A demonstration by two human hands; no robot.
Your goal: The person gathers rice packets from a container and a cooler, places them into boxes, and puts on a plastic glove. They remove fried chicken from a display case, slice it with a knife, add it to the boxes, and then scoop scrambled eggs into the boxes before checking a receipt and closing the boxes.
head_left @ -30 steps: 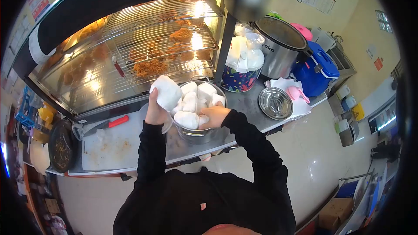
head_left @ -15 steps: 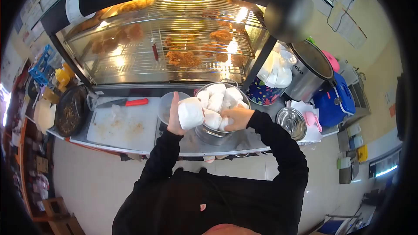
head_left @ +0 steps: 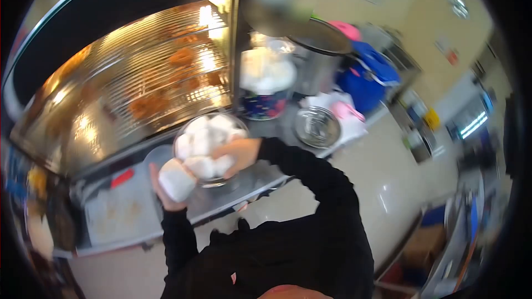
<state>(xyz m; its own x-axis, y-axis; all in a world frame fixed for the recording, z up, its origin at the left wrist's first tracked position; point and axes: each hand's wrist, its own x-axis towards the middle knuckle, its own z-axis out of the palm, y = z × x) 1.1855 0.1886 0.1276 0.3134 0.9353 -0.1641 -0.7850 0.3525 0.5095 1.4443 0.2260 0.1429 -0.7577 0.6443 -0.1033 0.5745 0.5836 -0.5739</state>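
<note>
A white bundle (head_left: 176, 180) was held in the left hand (head_left: 162, 187), the fingers wrapped around it from below and behind, so that it was cupped rather than pinched; it hung just off the pot's left rim and above the counter (head_left: 249, 176), close to the front edge. The right hand (head_left: 239, 152) was laid over the near side of the pot (head_left: 208, 143), its fingers pressed down on the topmost bundles; whether any one of them was actually gripped could not be told, since the frame was blurred. The pot was heaped with bundles (head_left: 206, 133) above its rim and stood near the counter's front edge, with a clear tub (head_left: 157, 156) just behind the left hand. The likeliest slip was judged to be a bundle rolling off the heap: the pile stood higher than the rim, and a push from the right hand could have sent one over the front edge to the floor. The held bundle looked soft, and it could have slid from so loose a cupping. The pot itself could have been nudged towards the edge if it had been leaned on. The warmer (head_left: 138, 88) lay close behind, and its glass could have been struck by a raised elbow.
</note>
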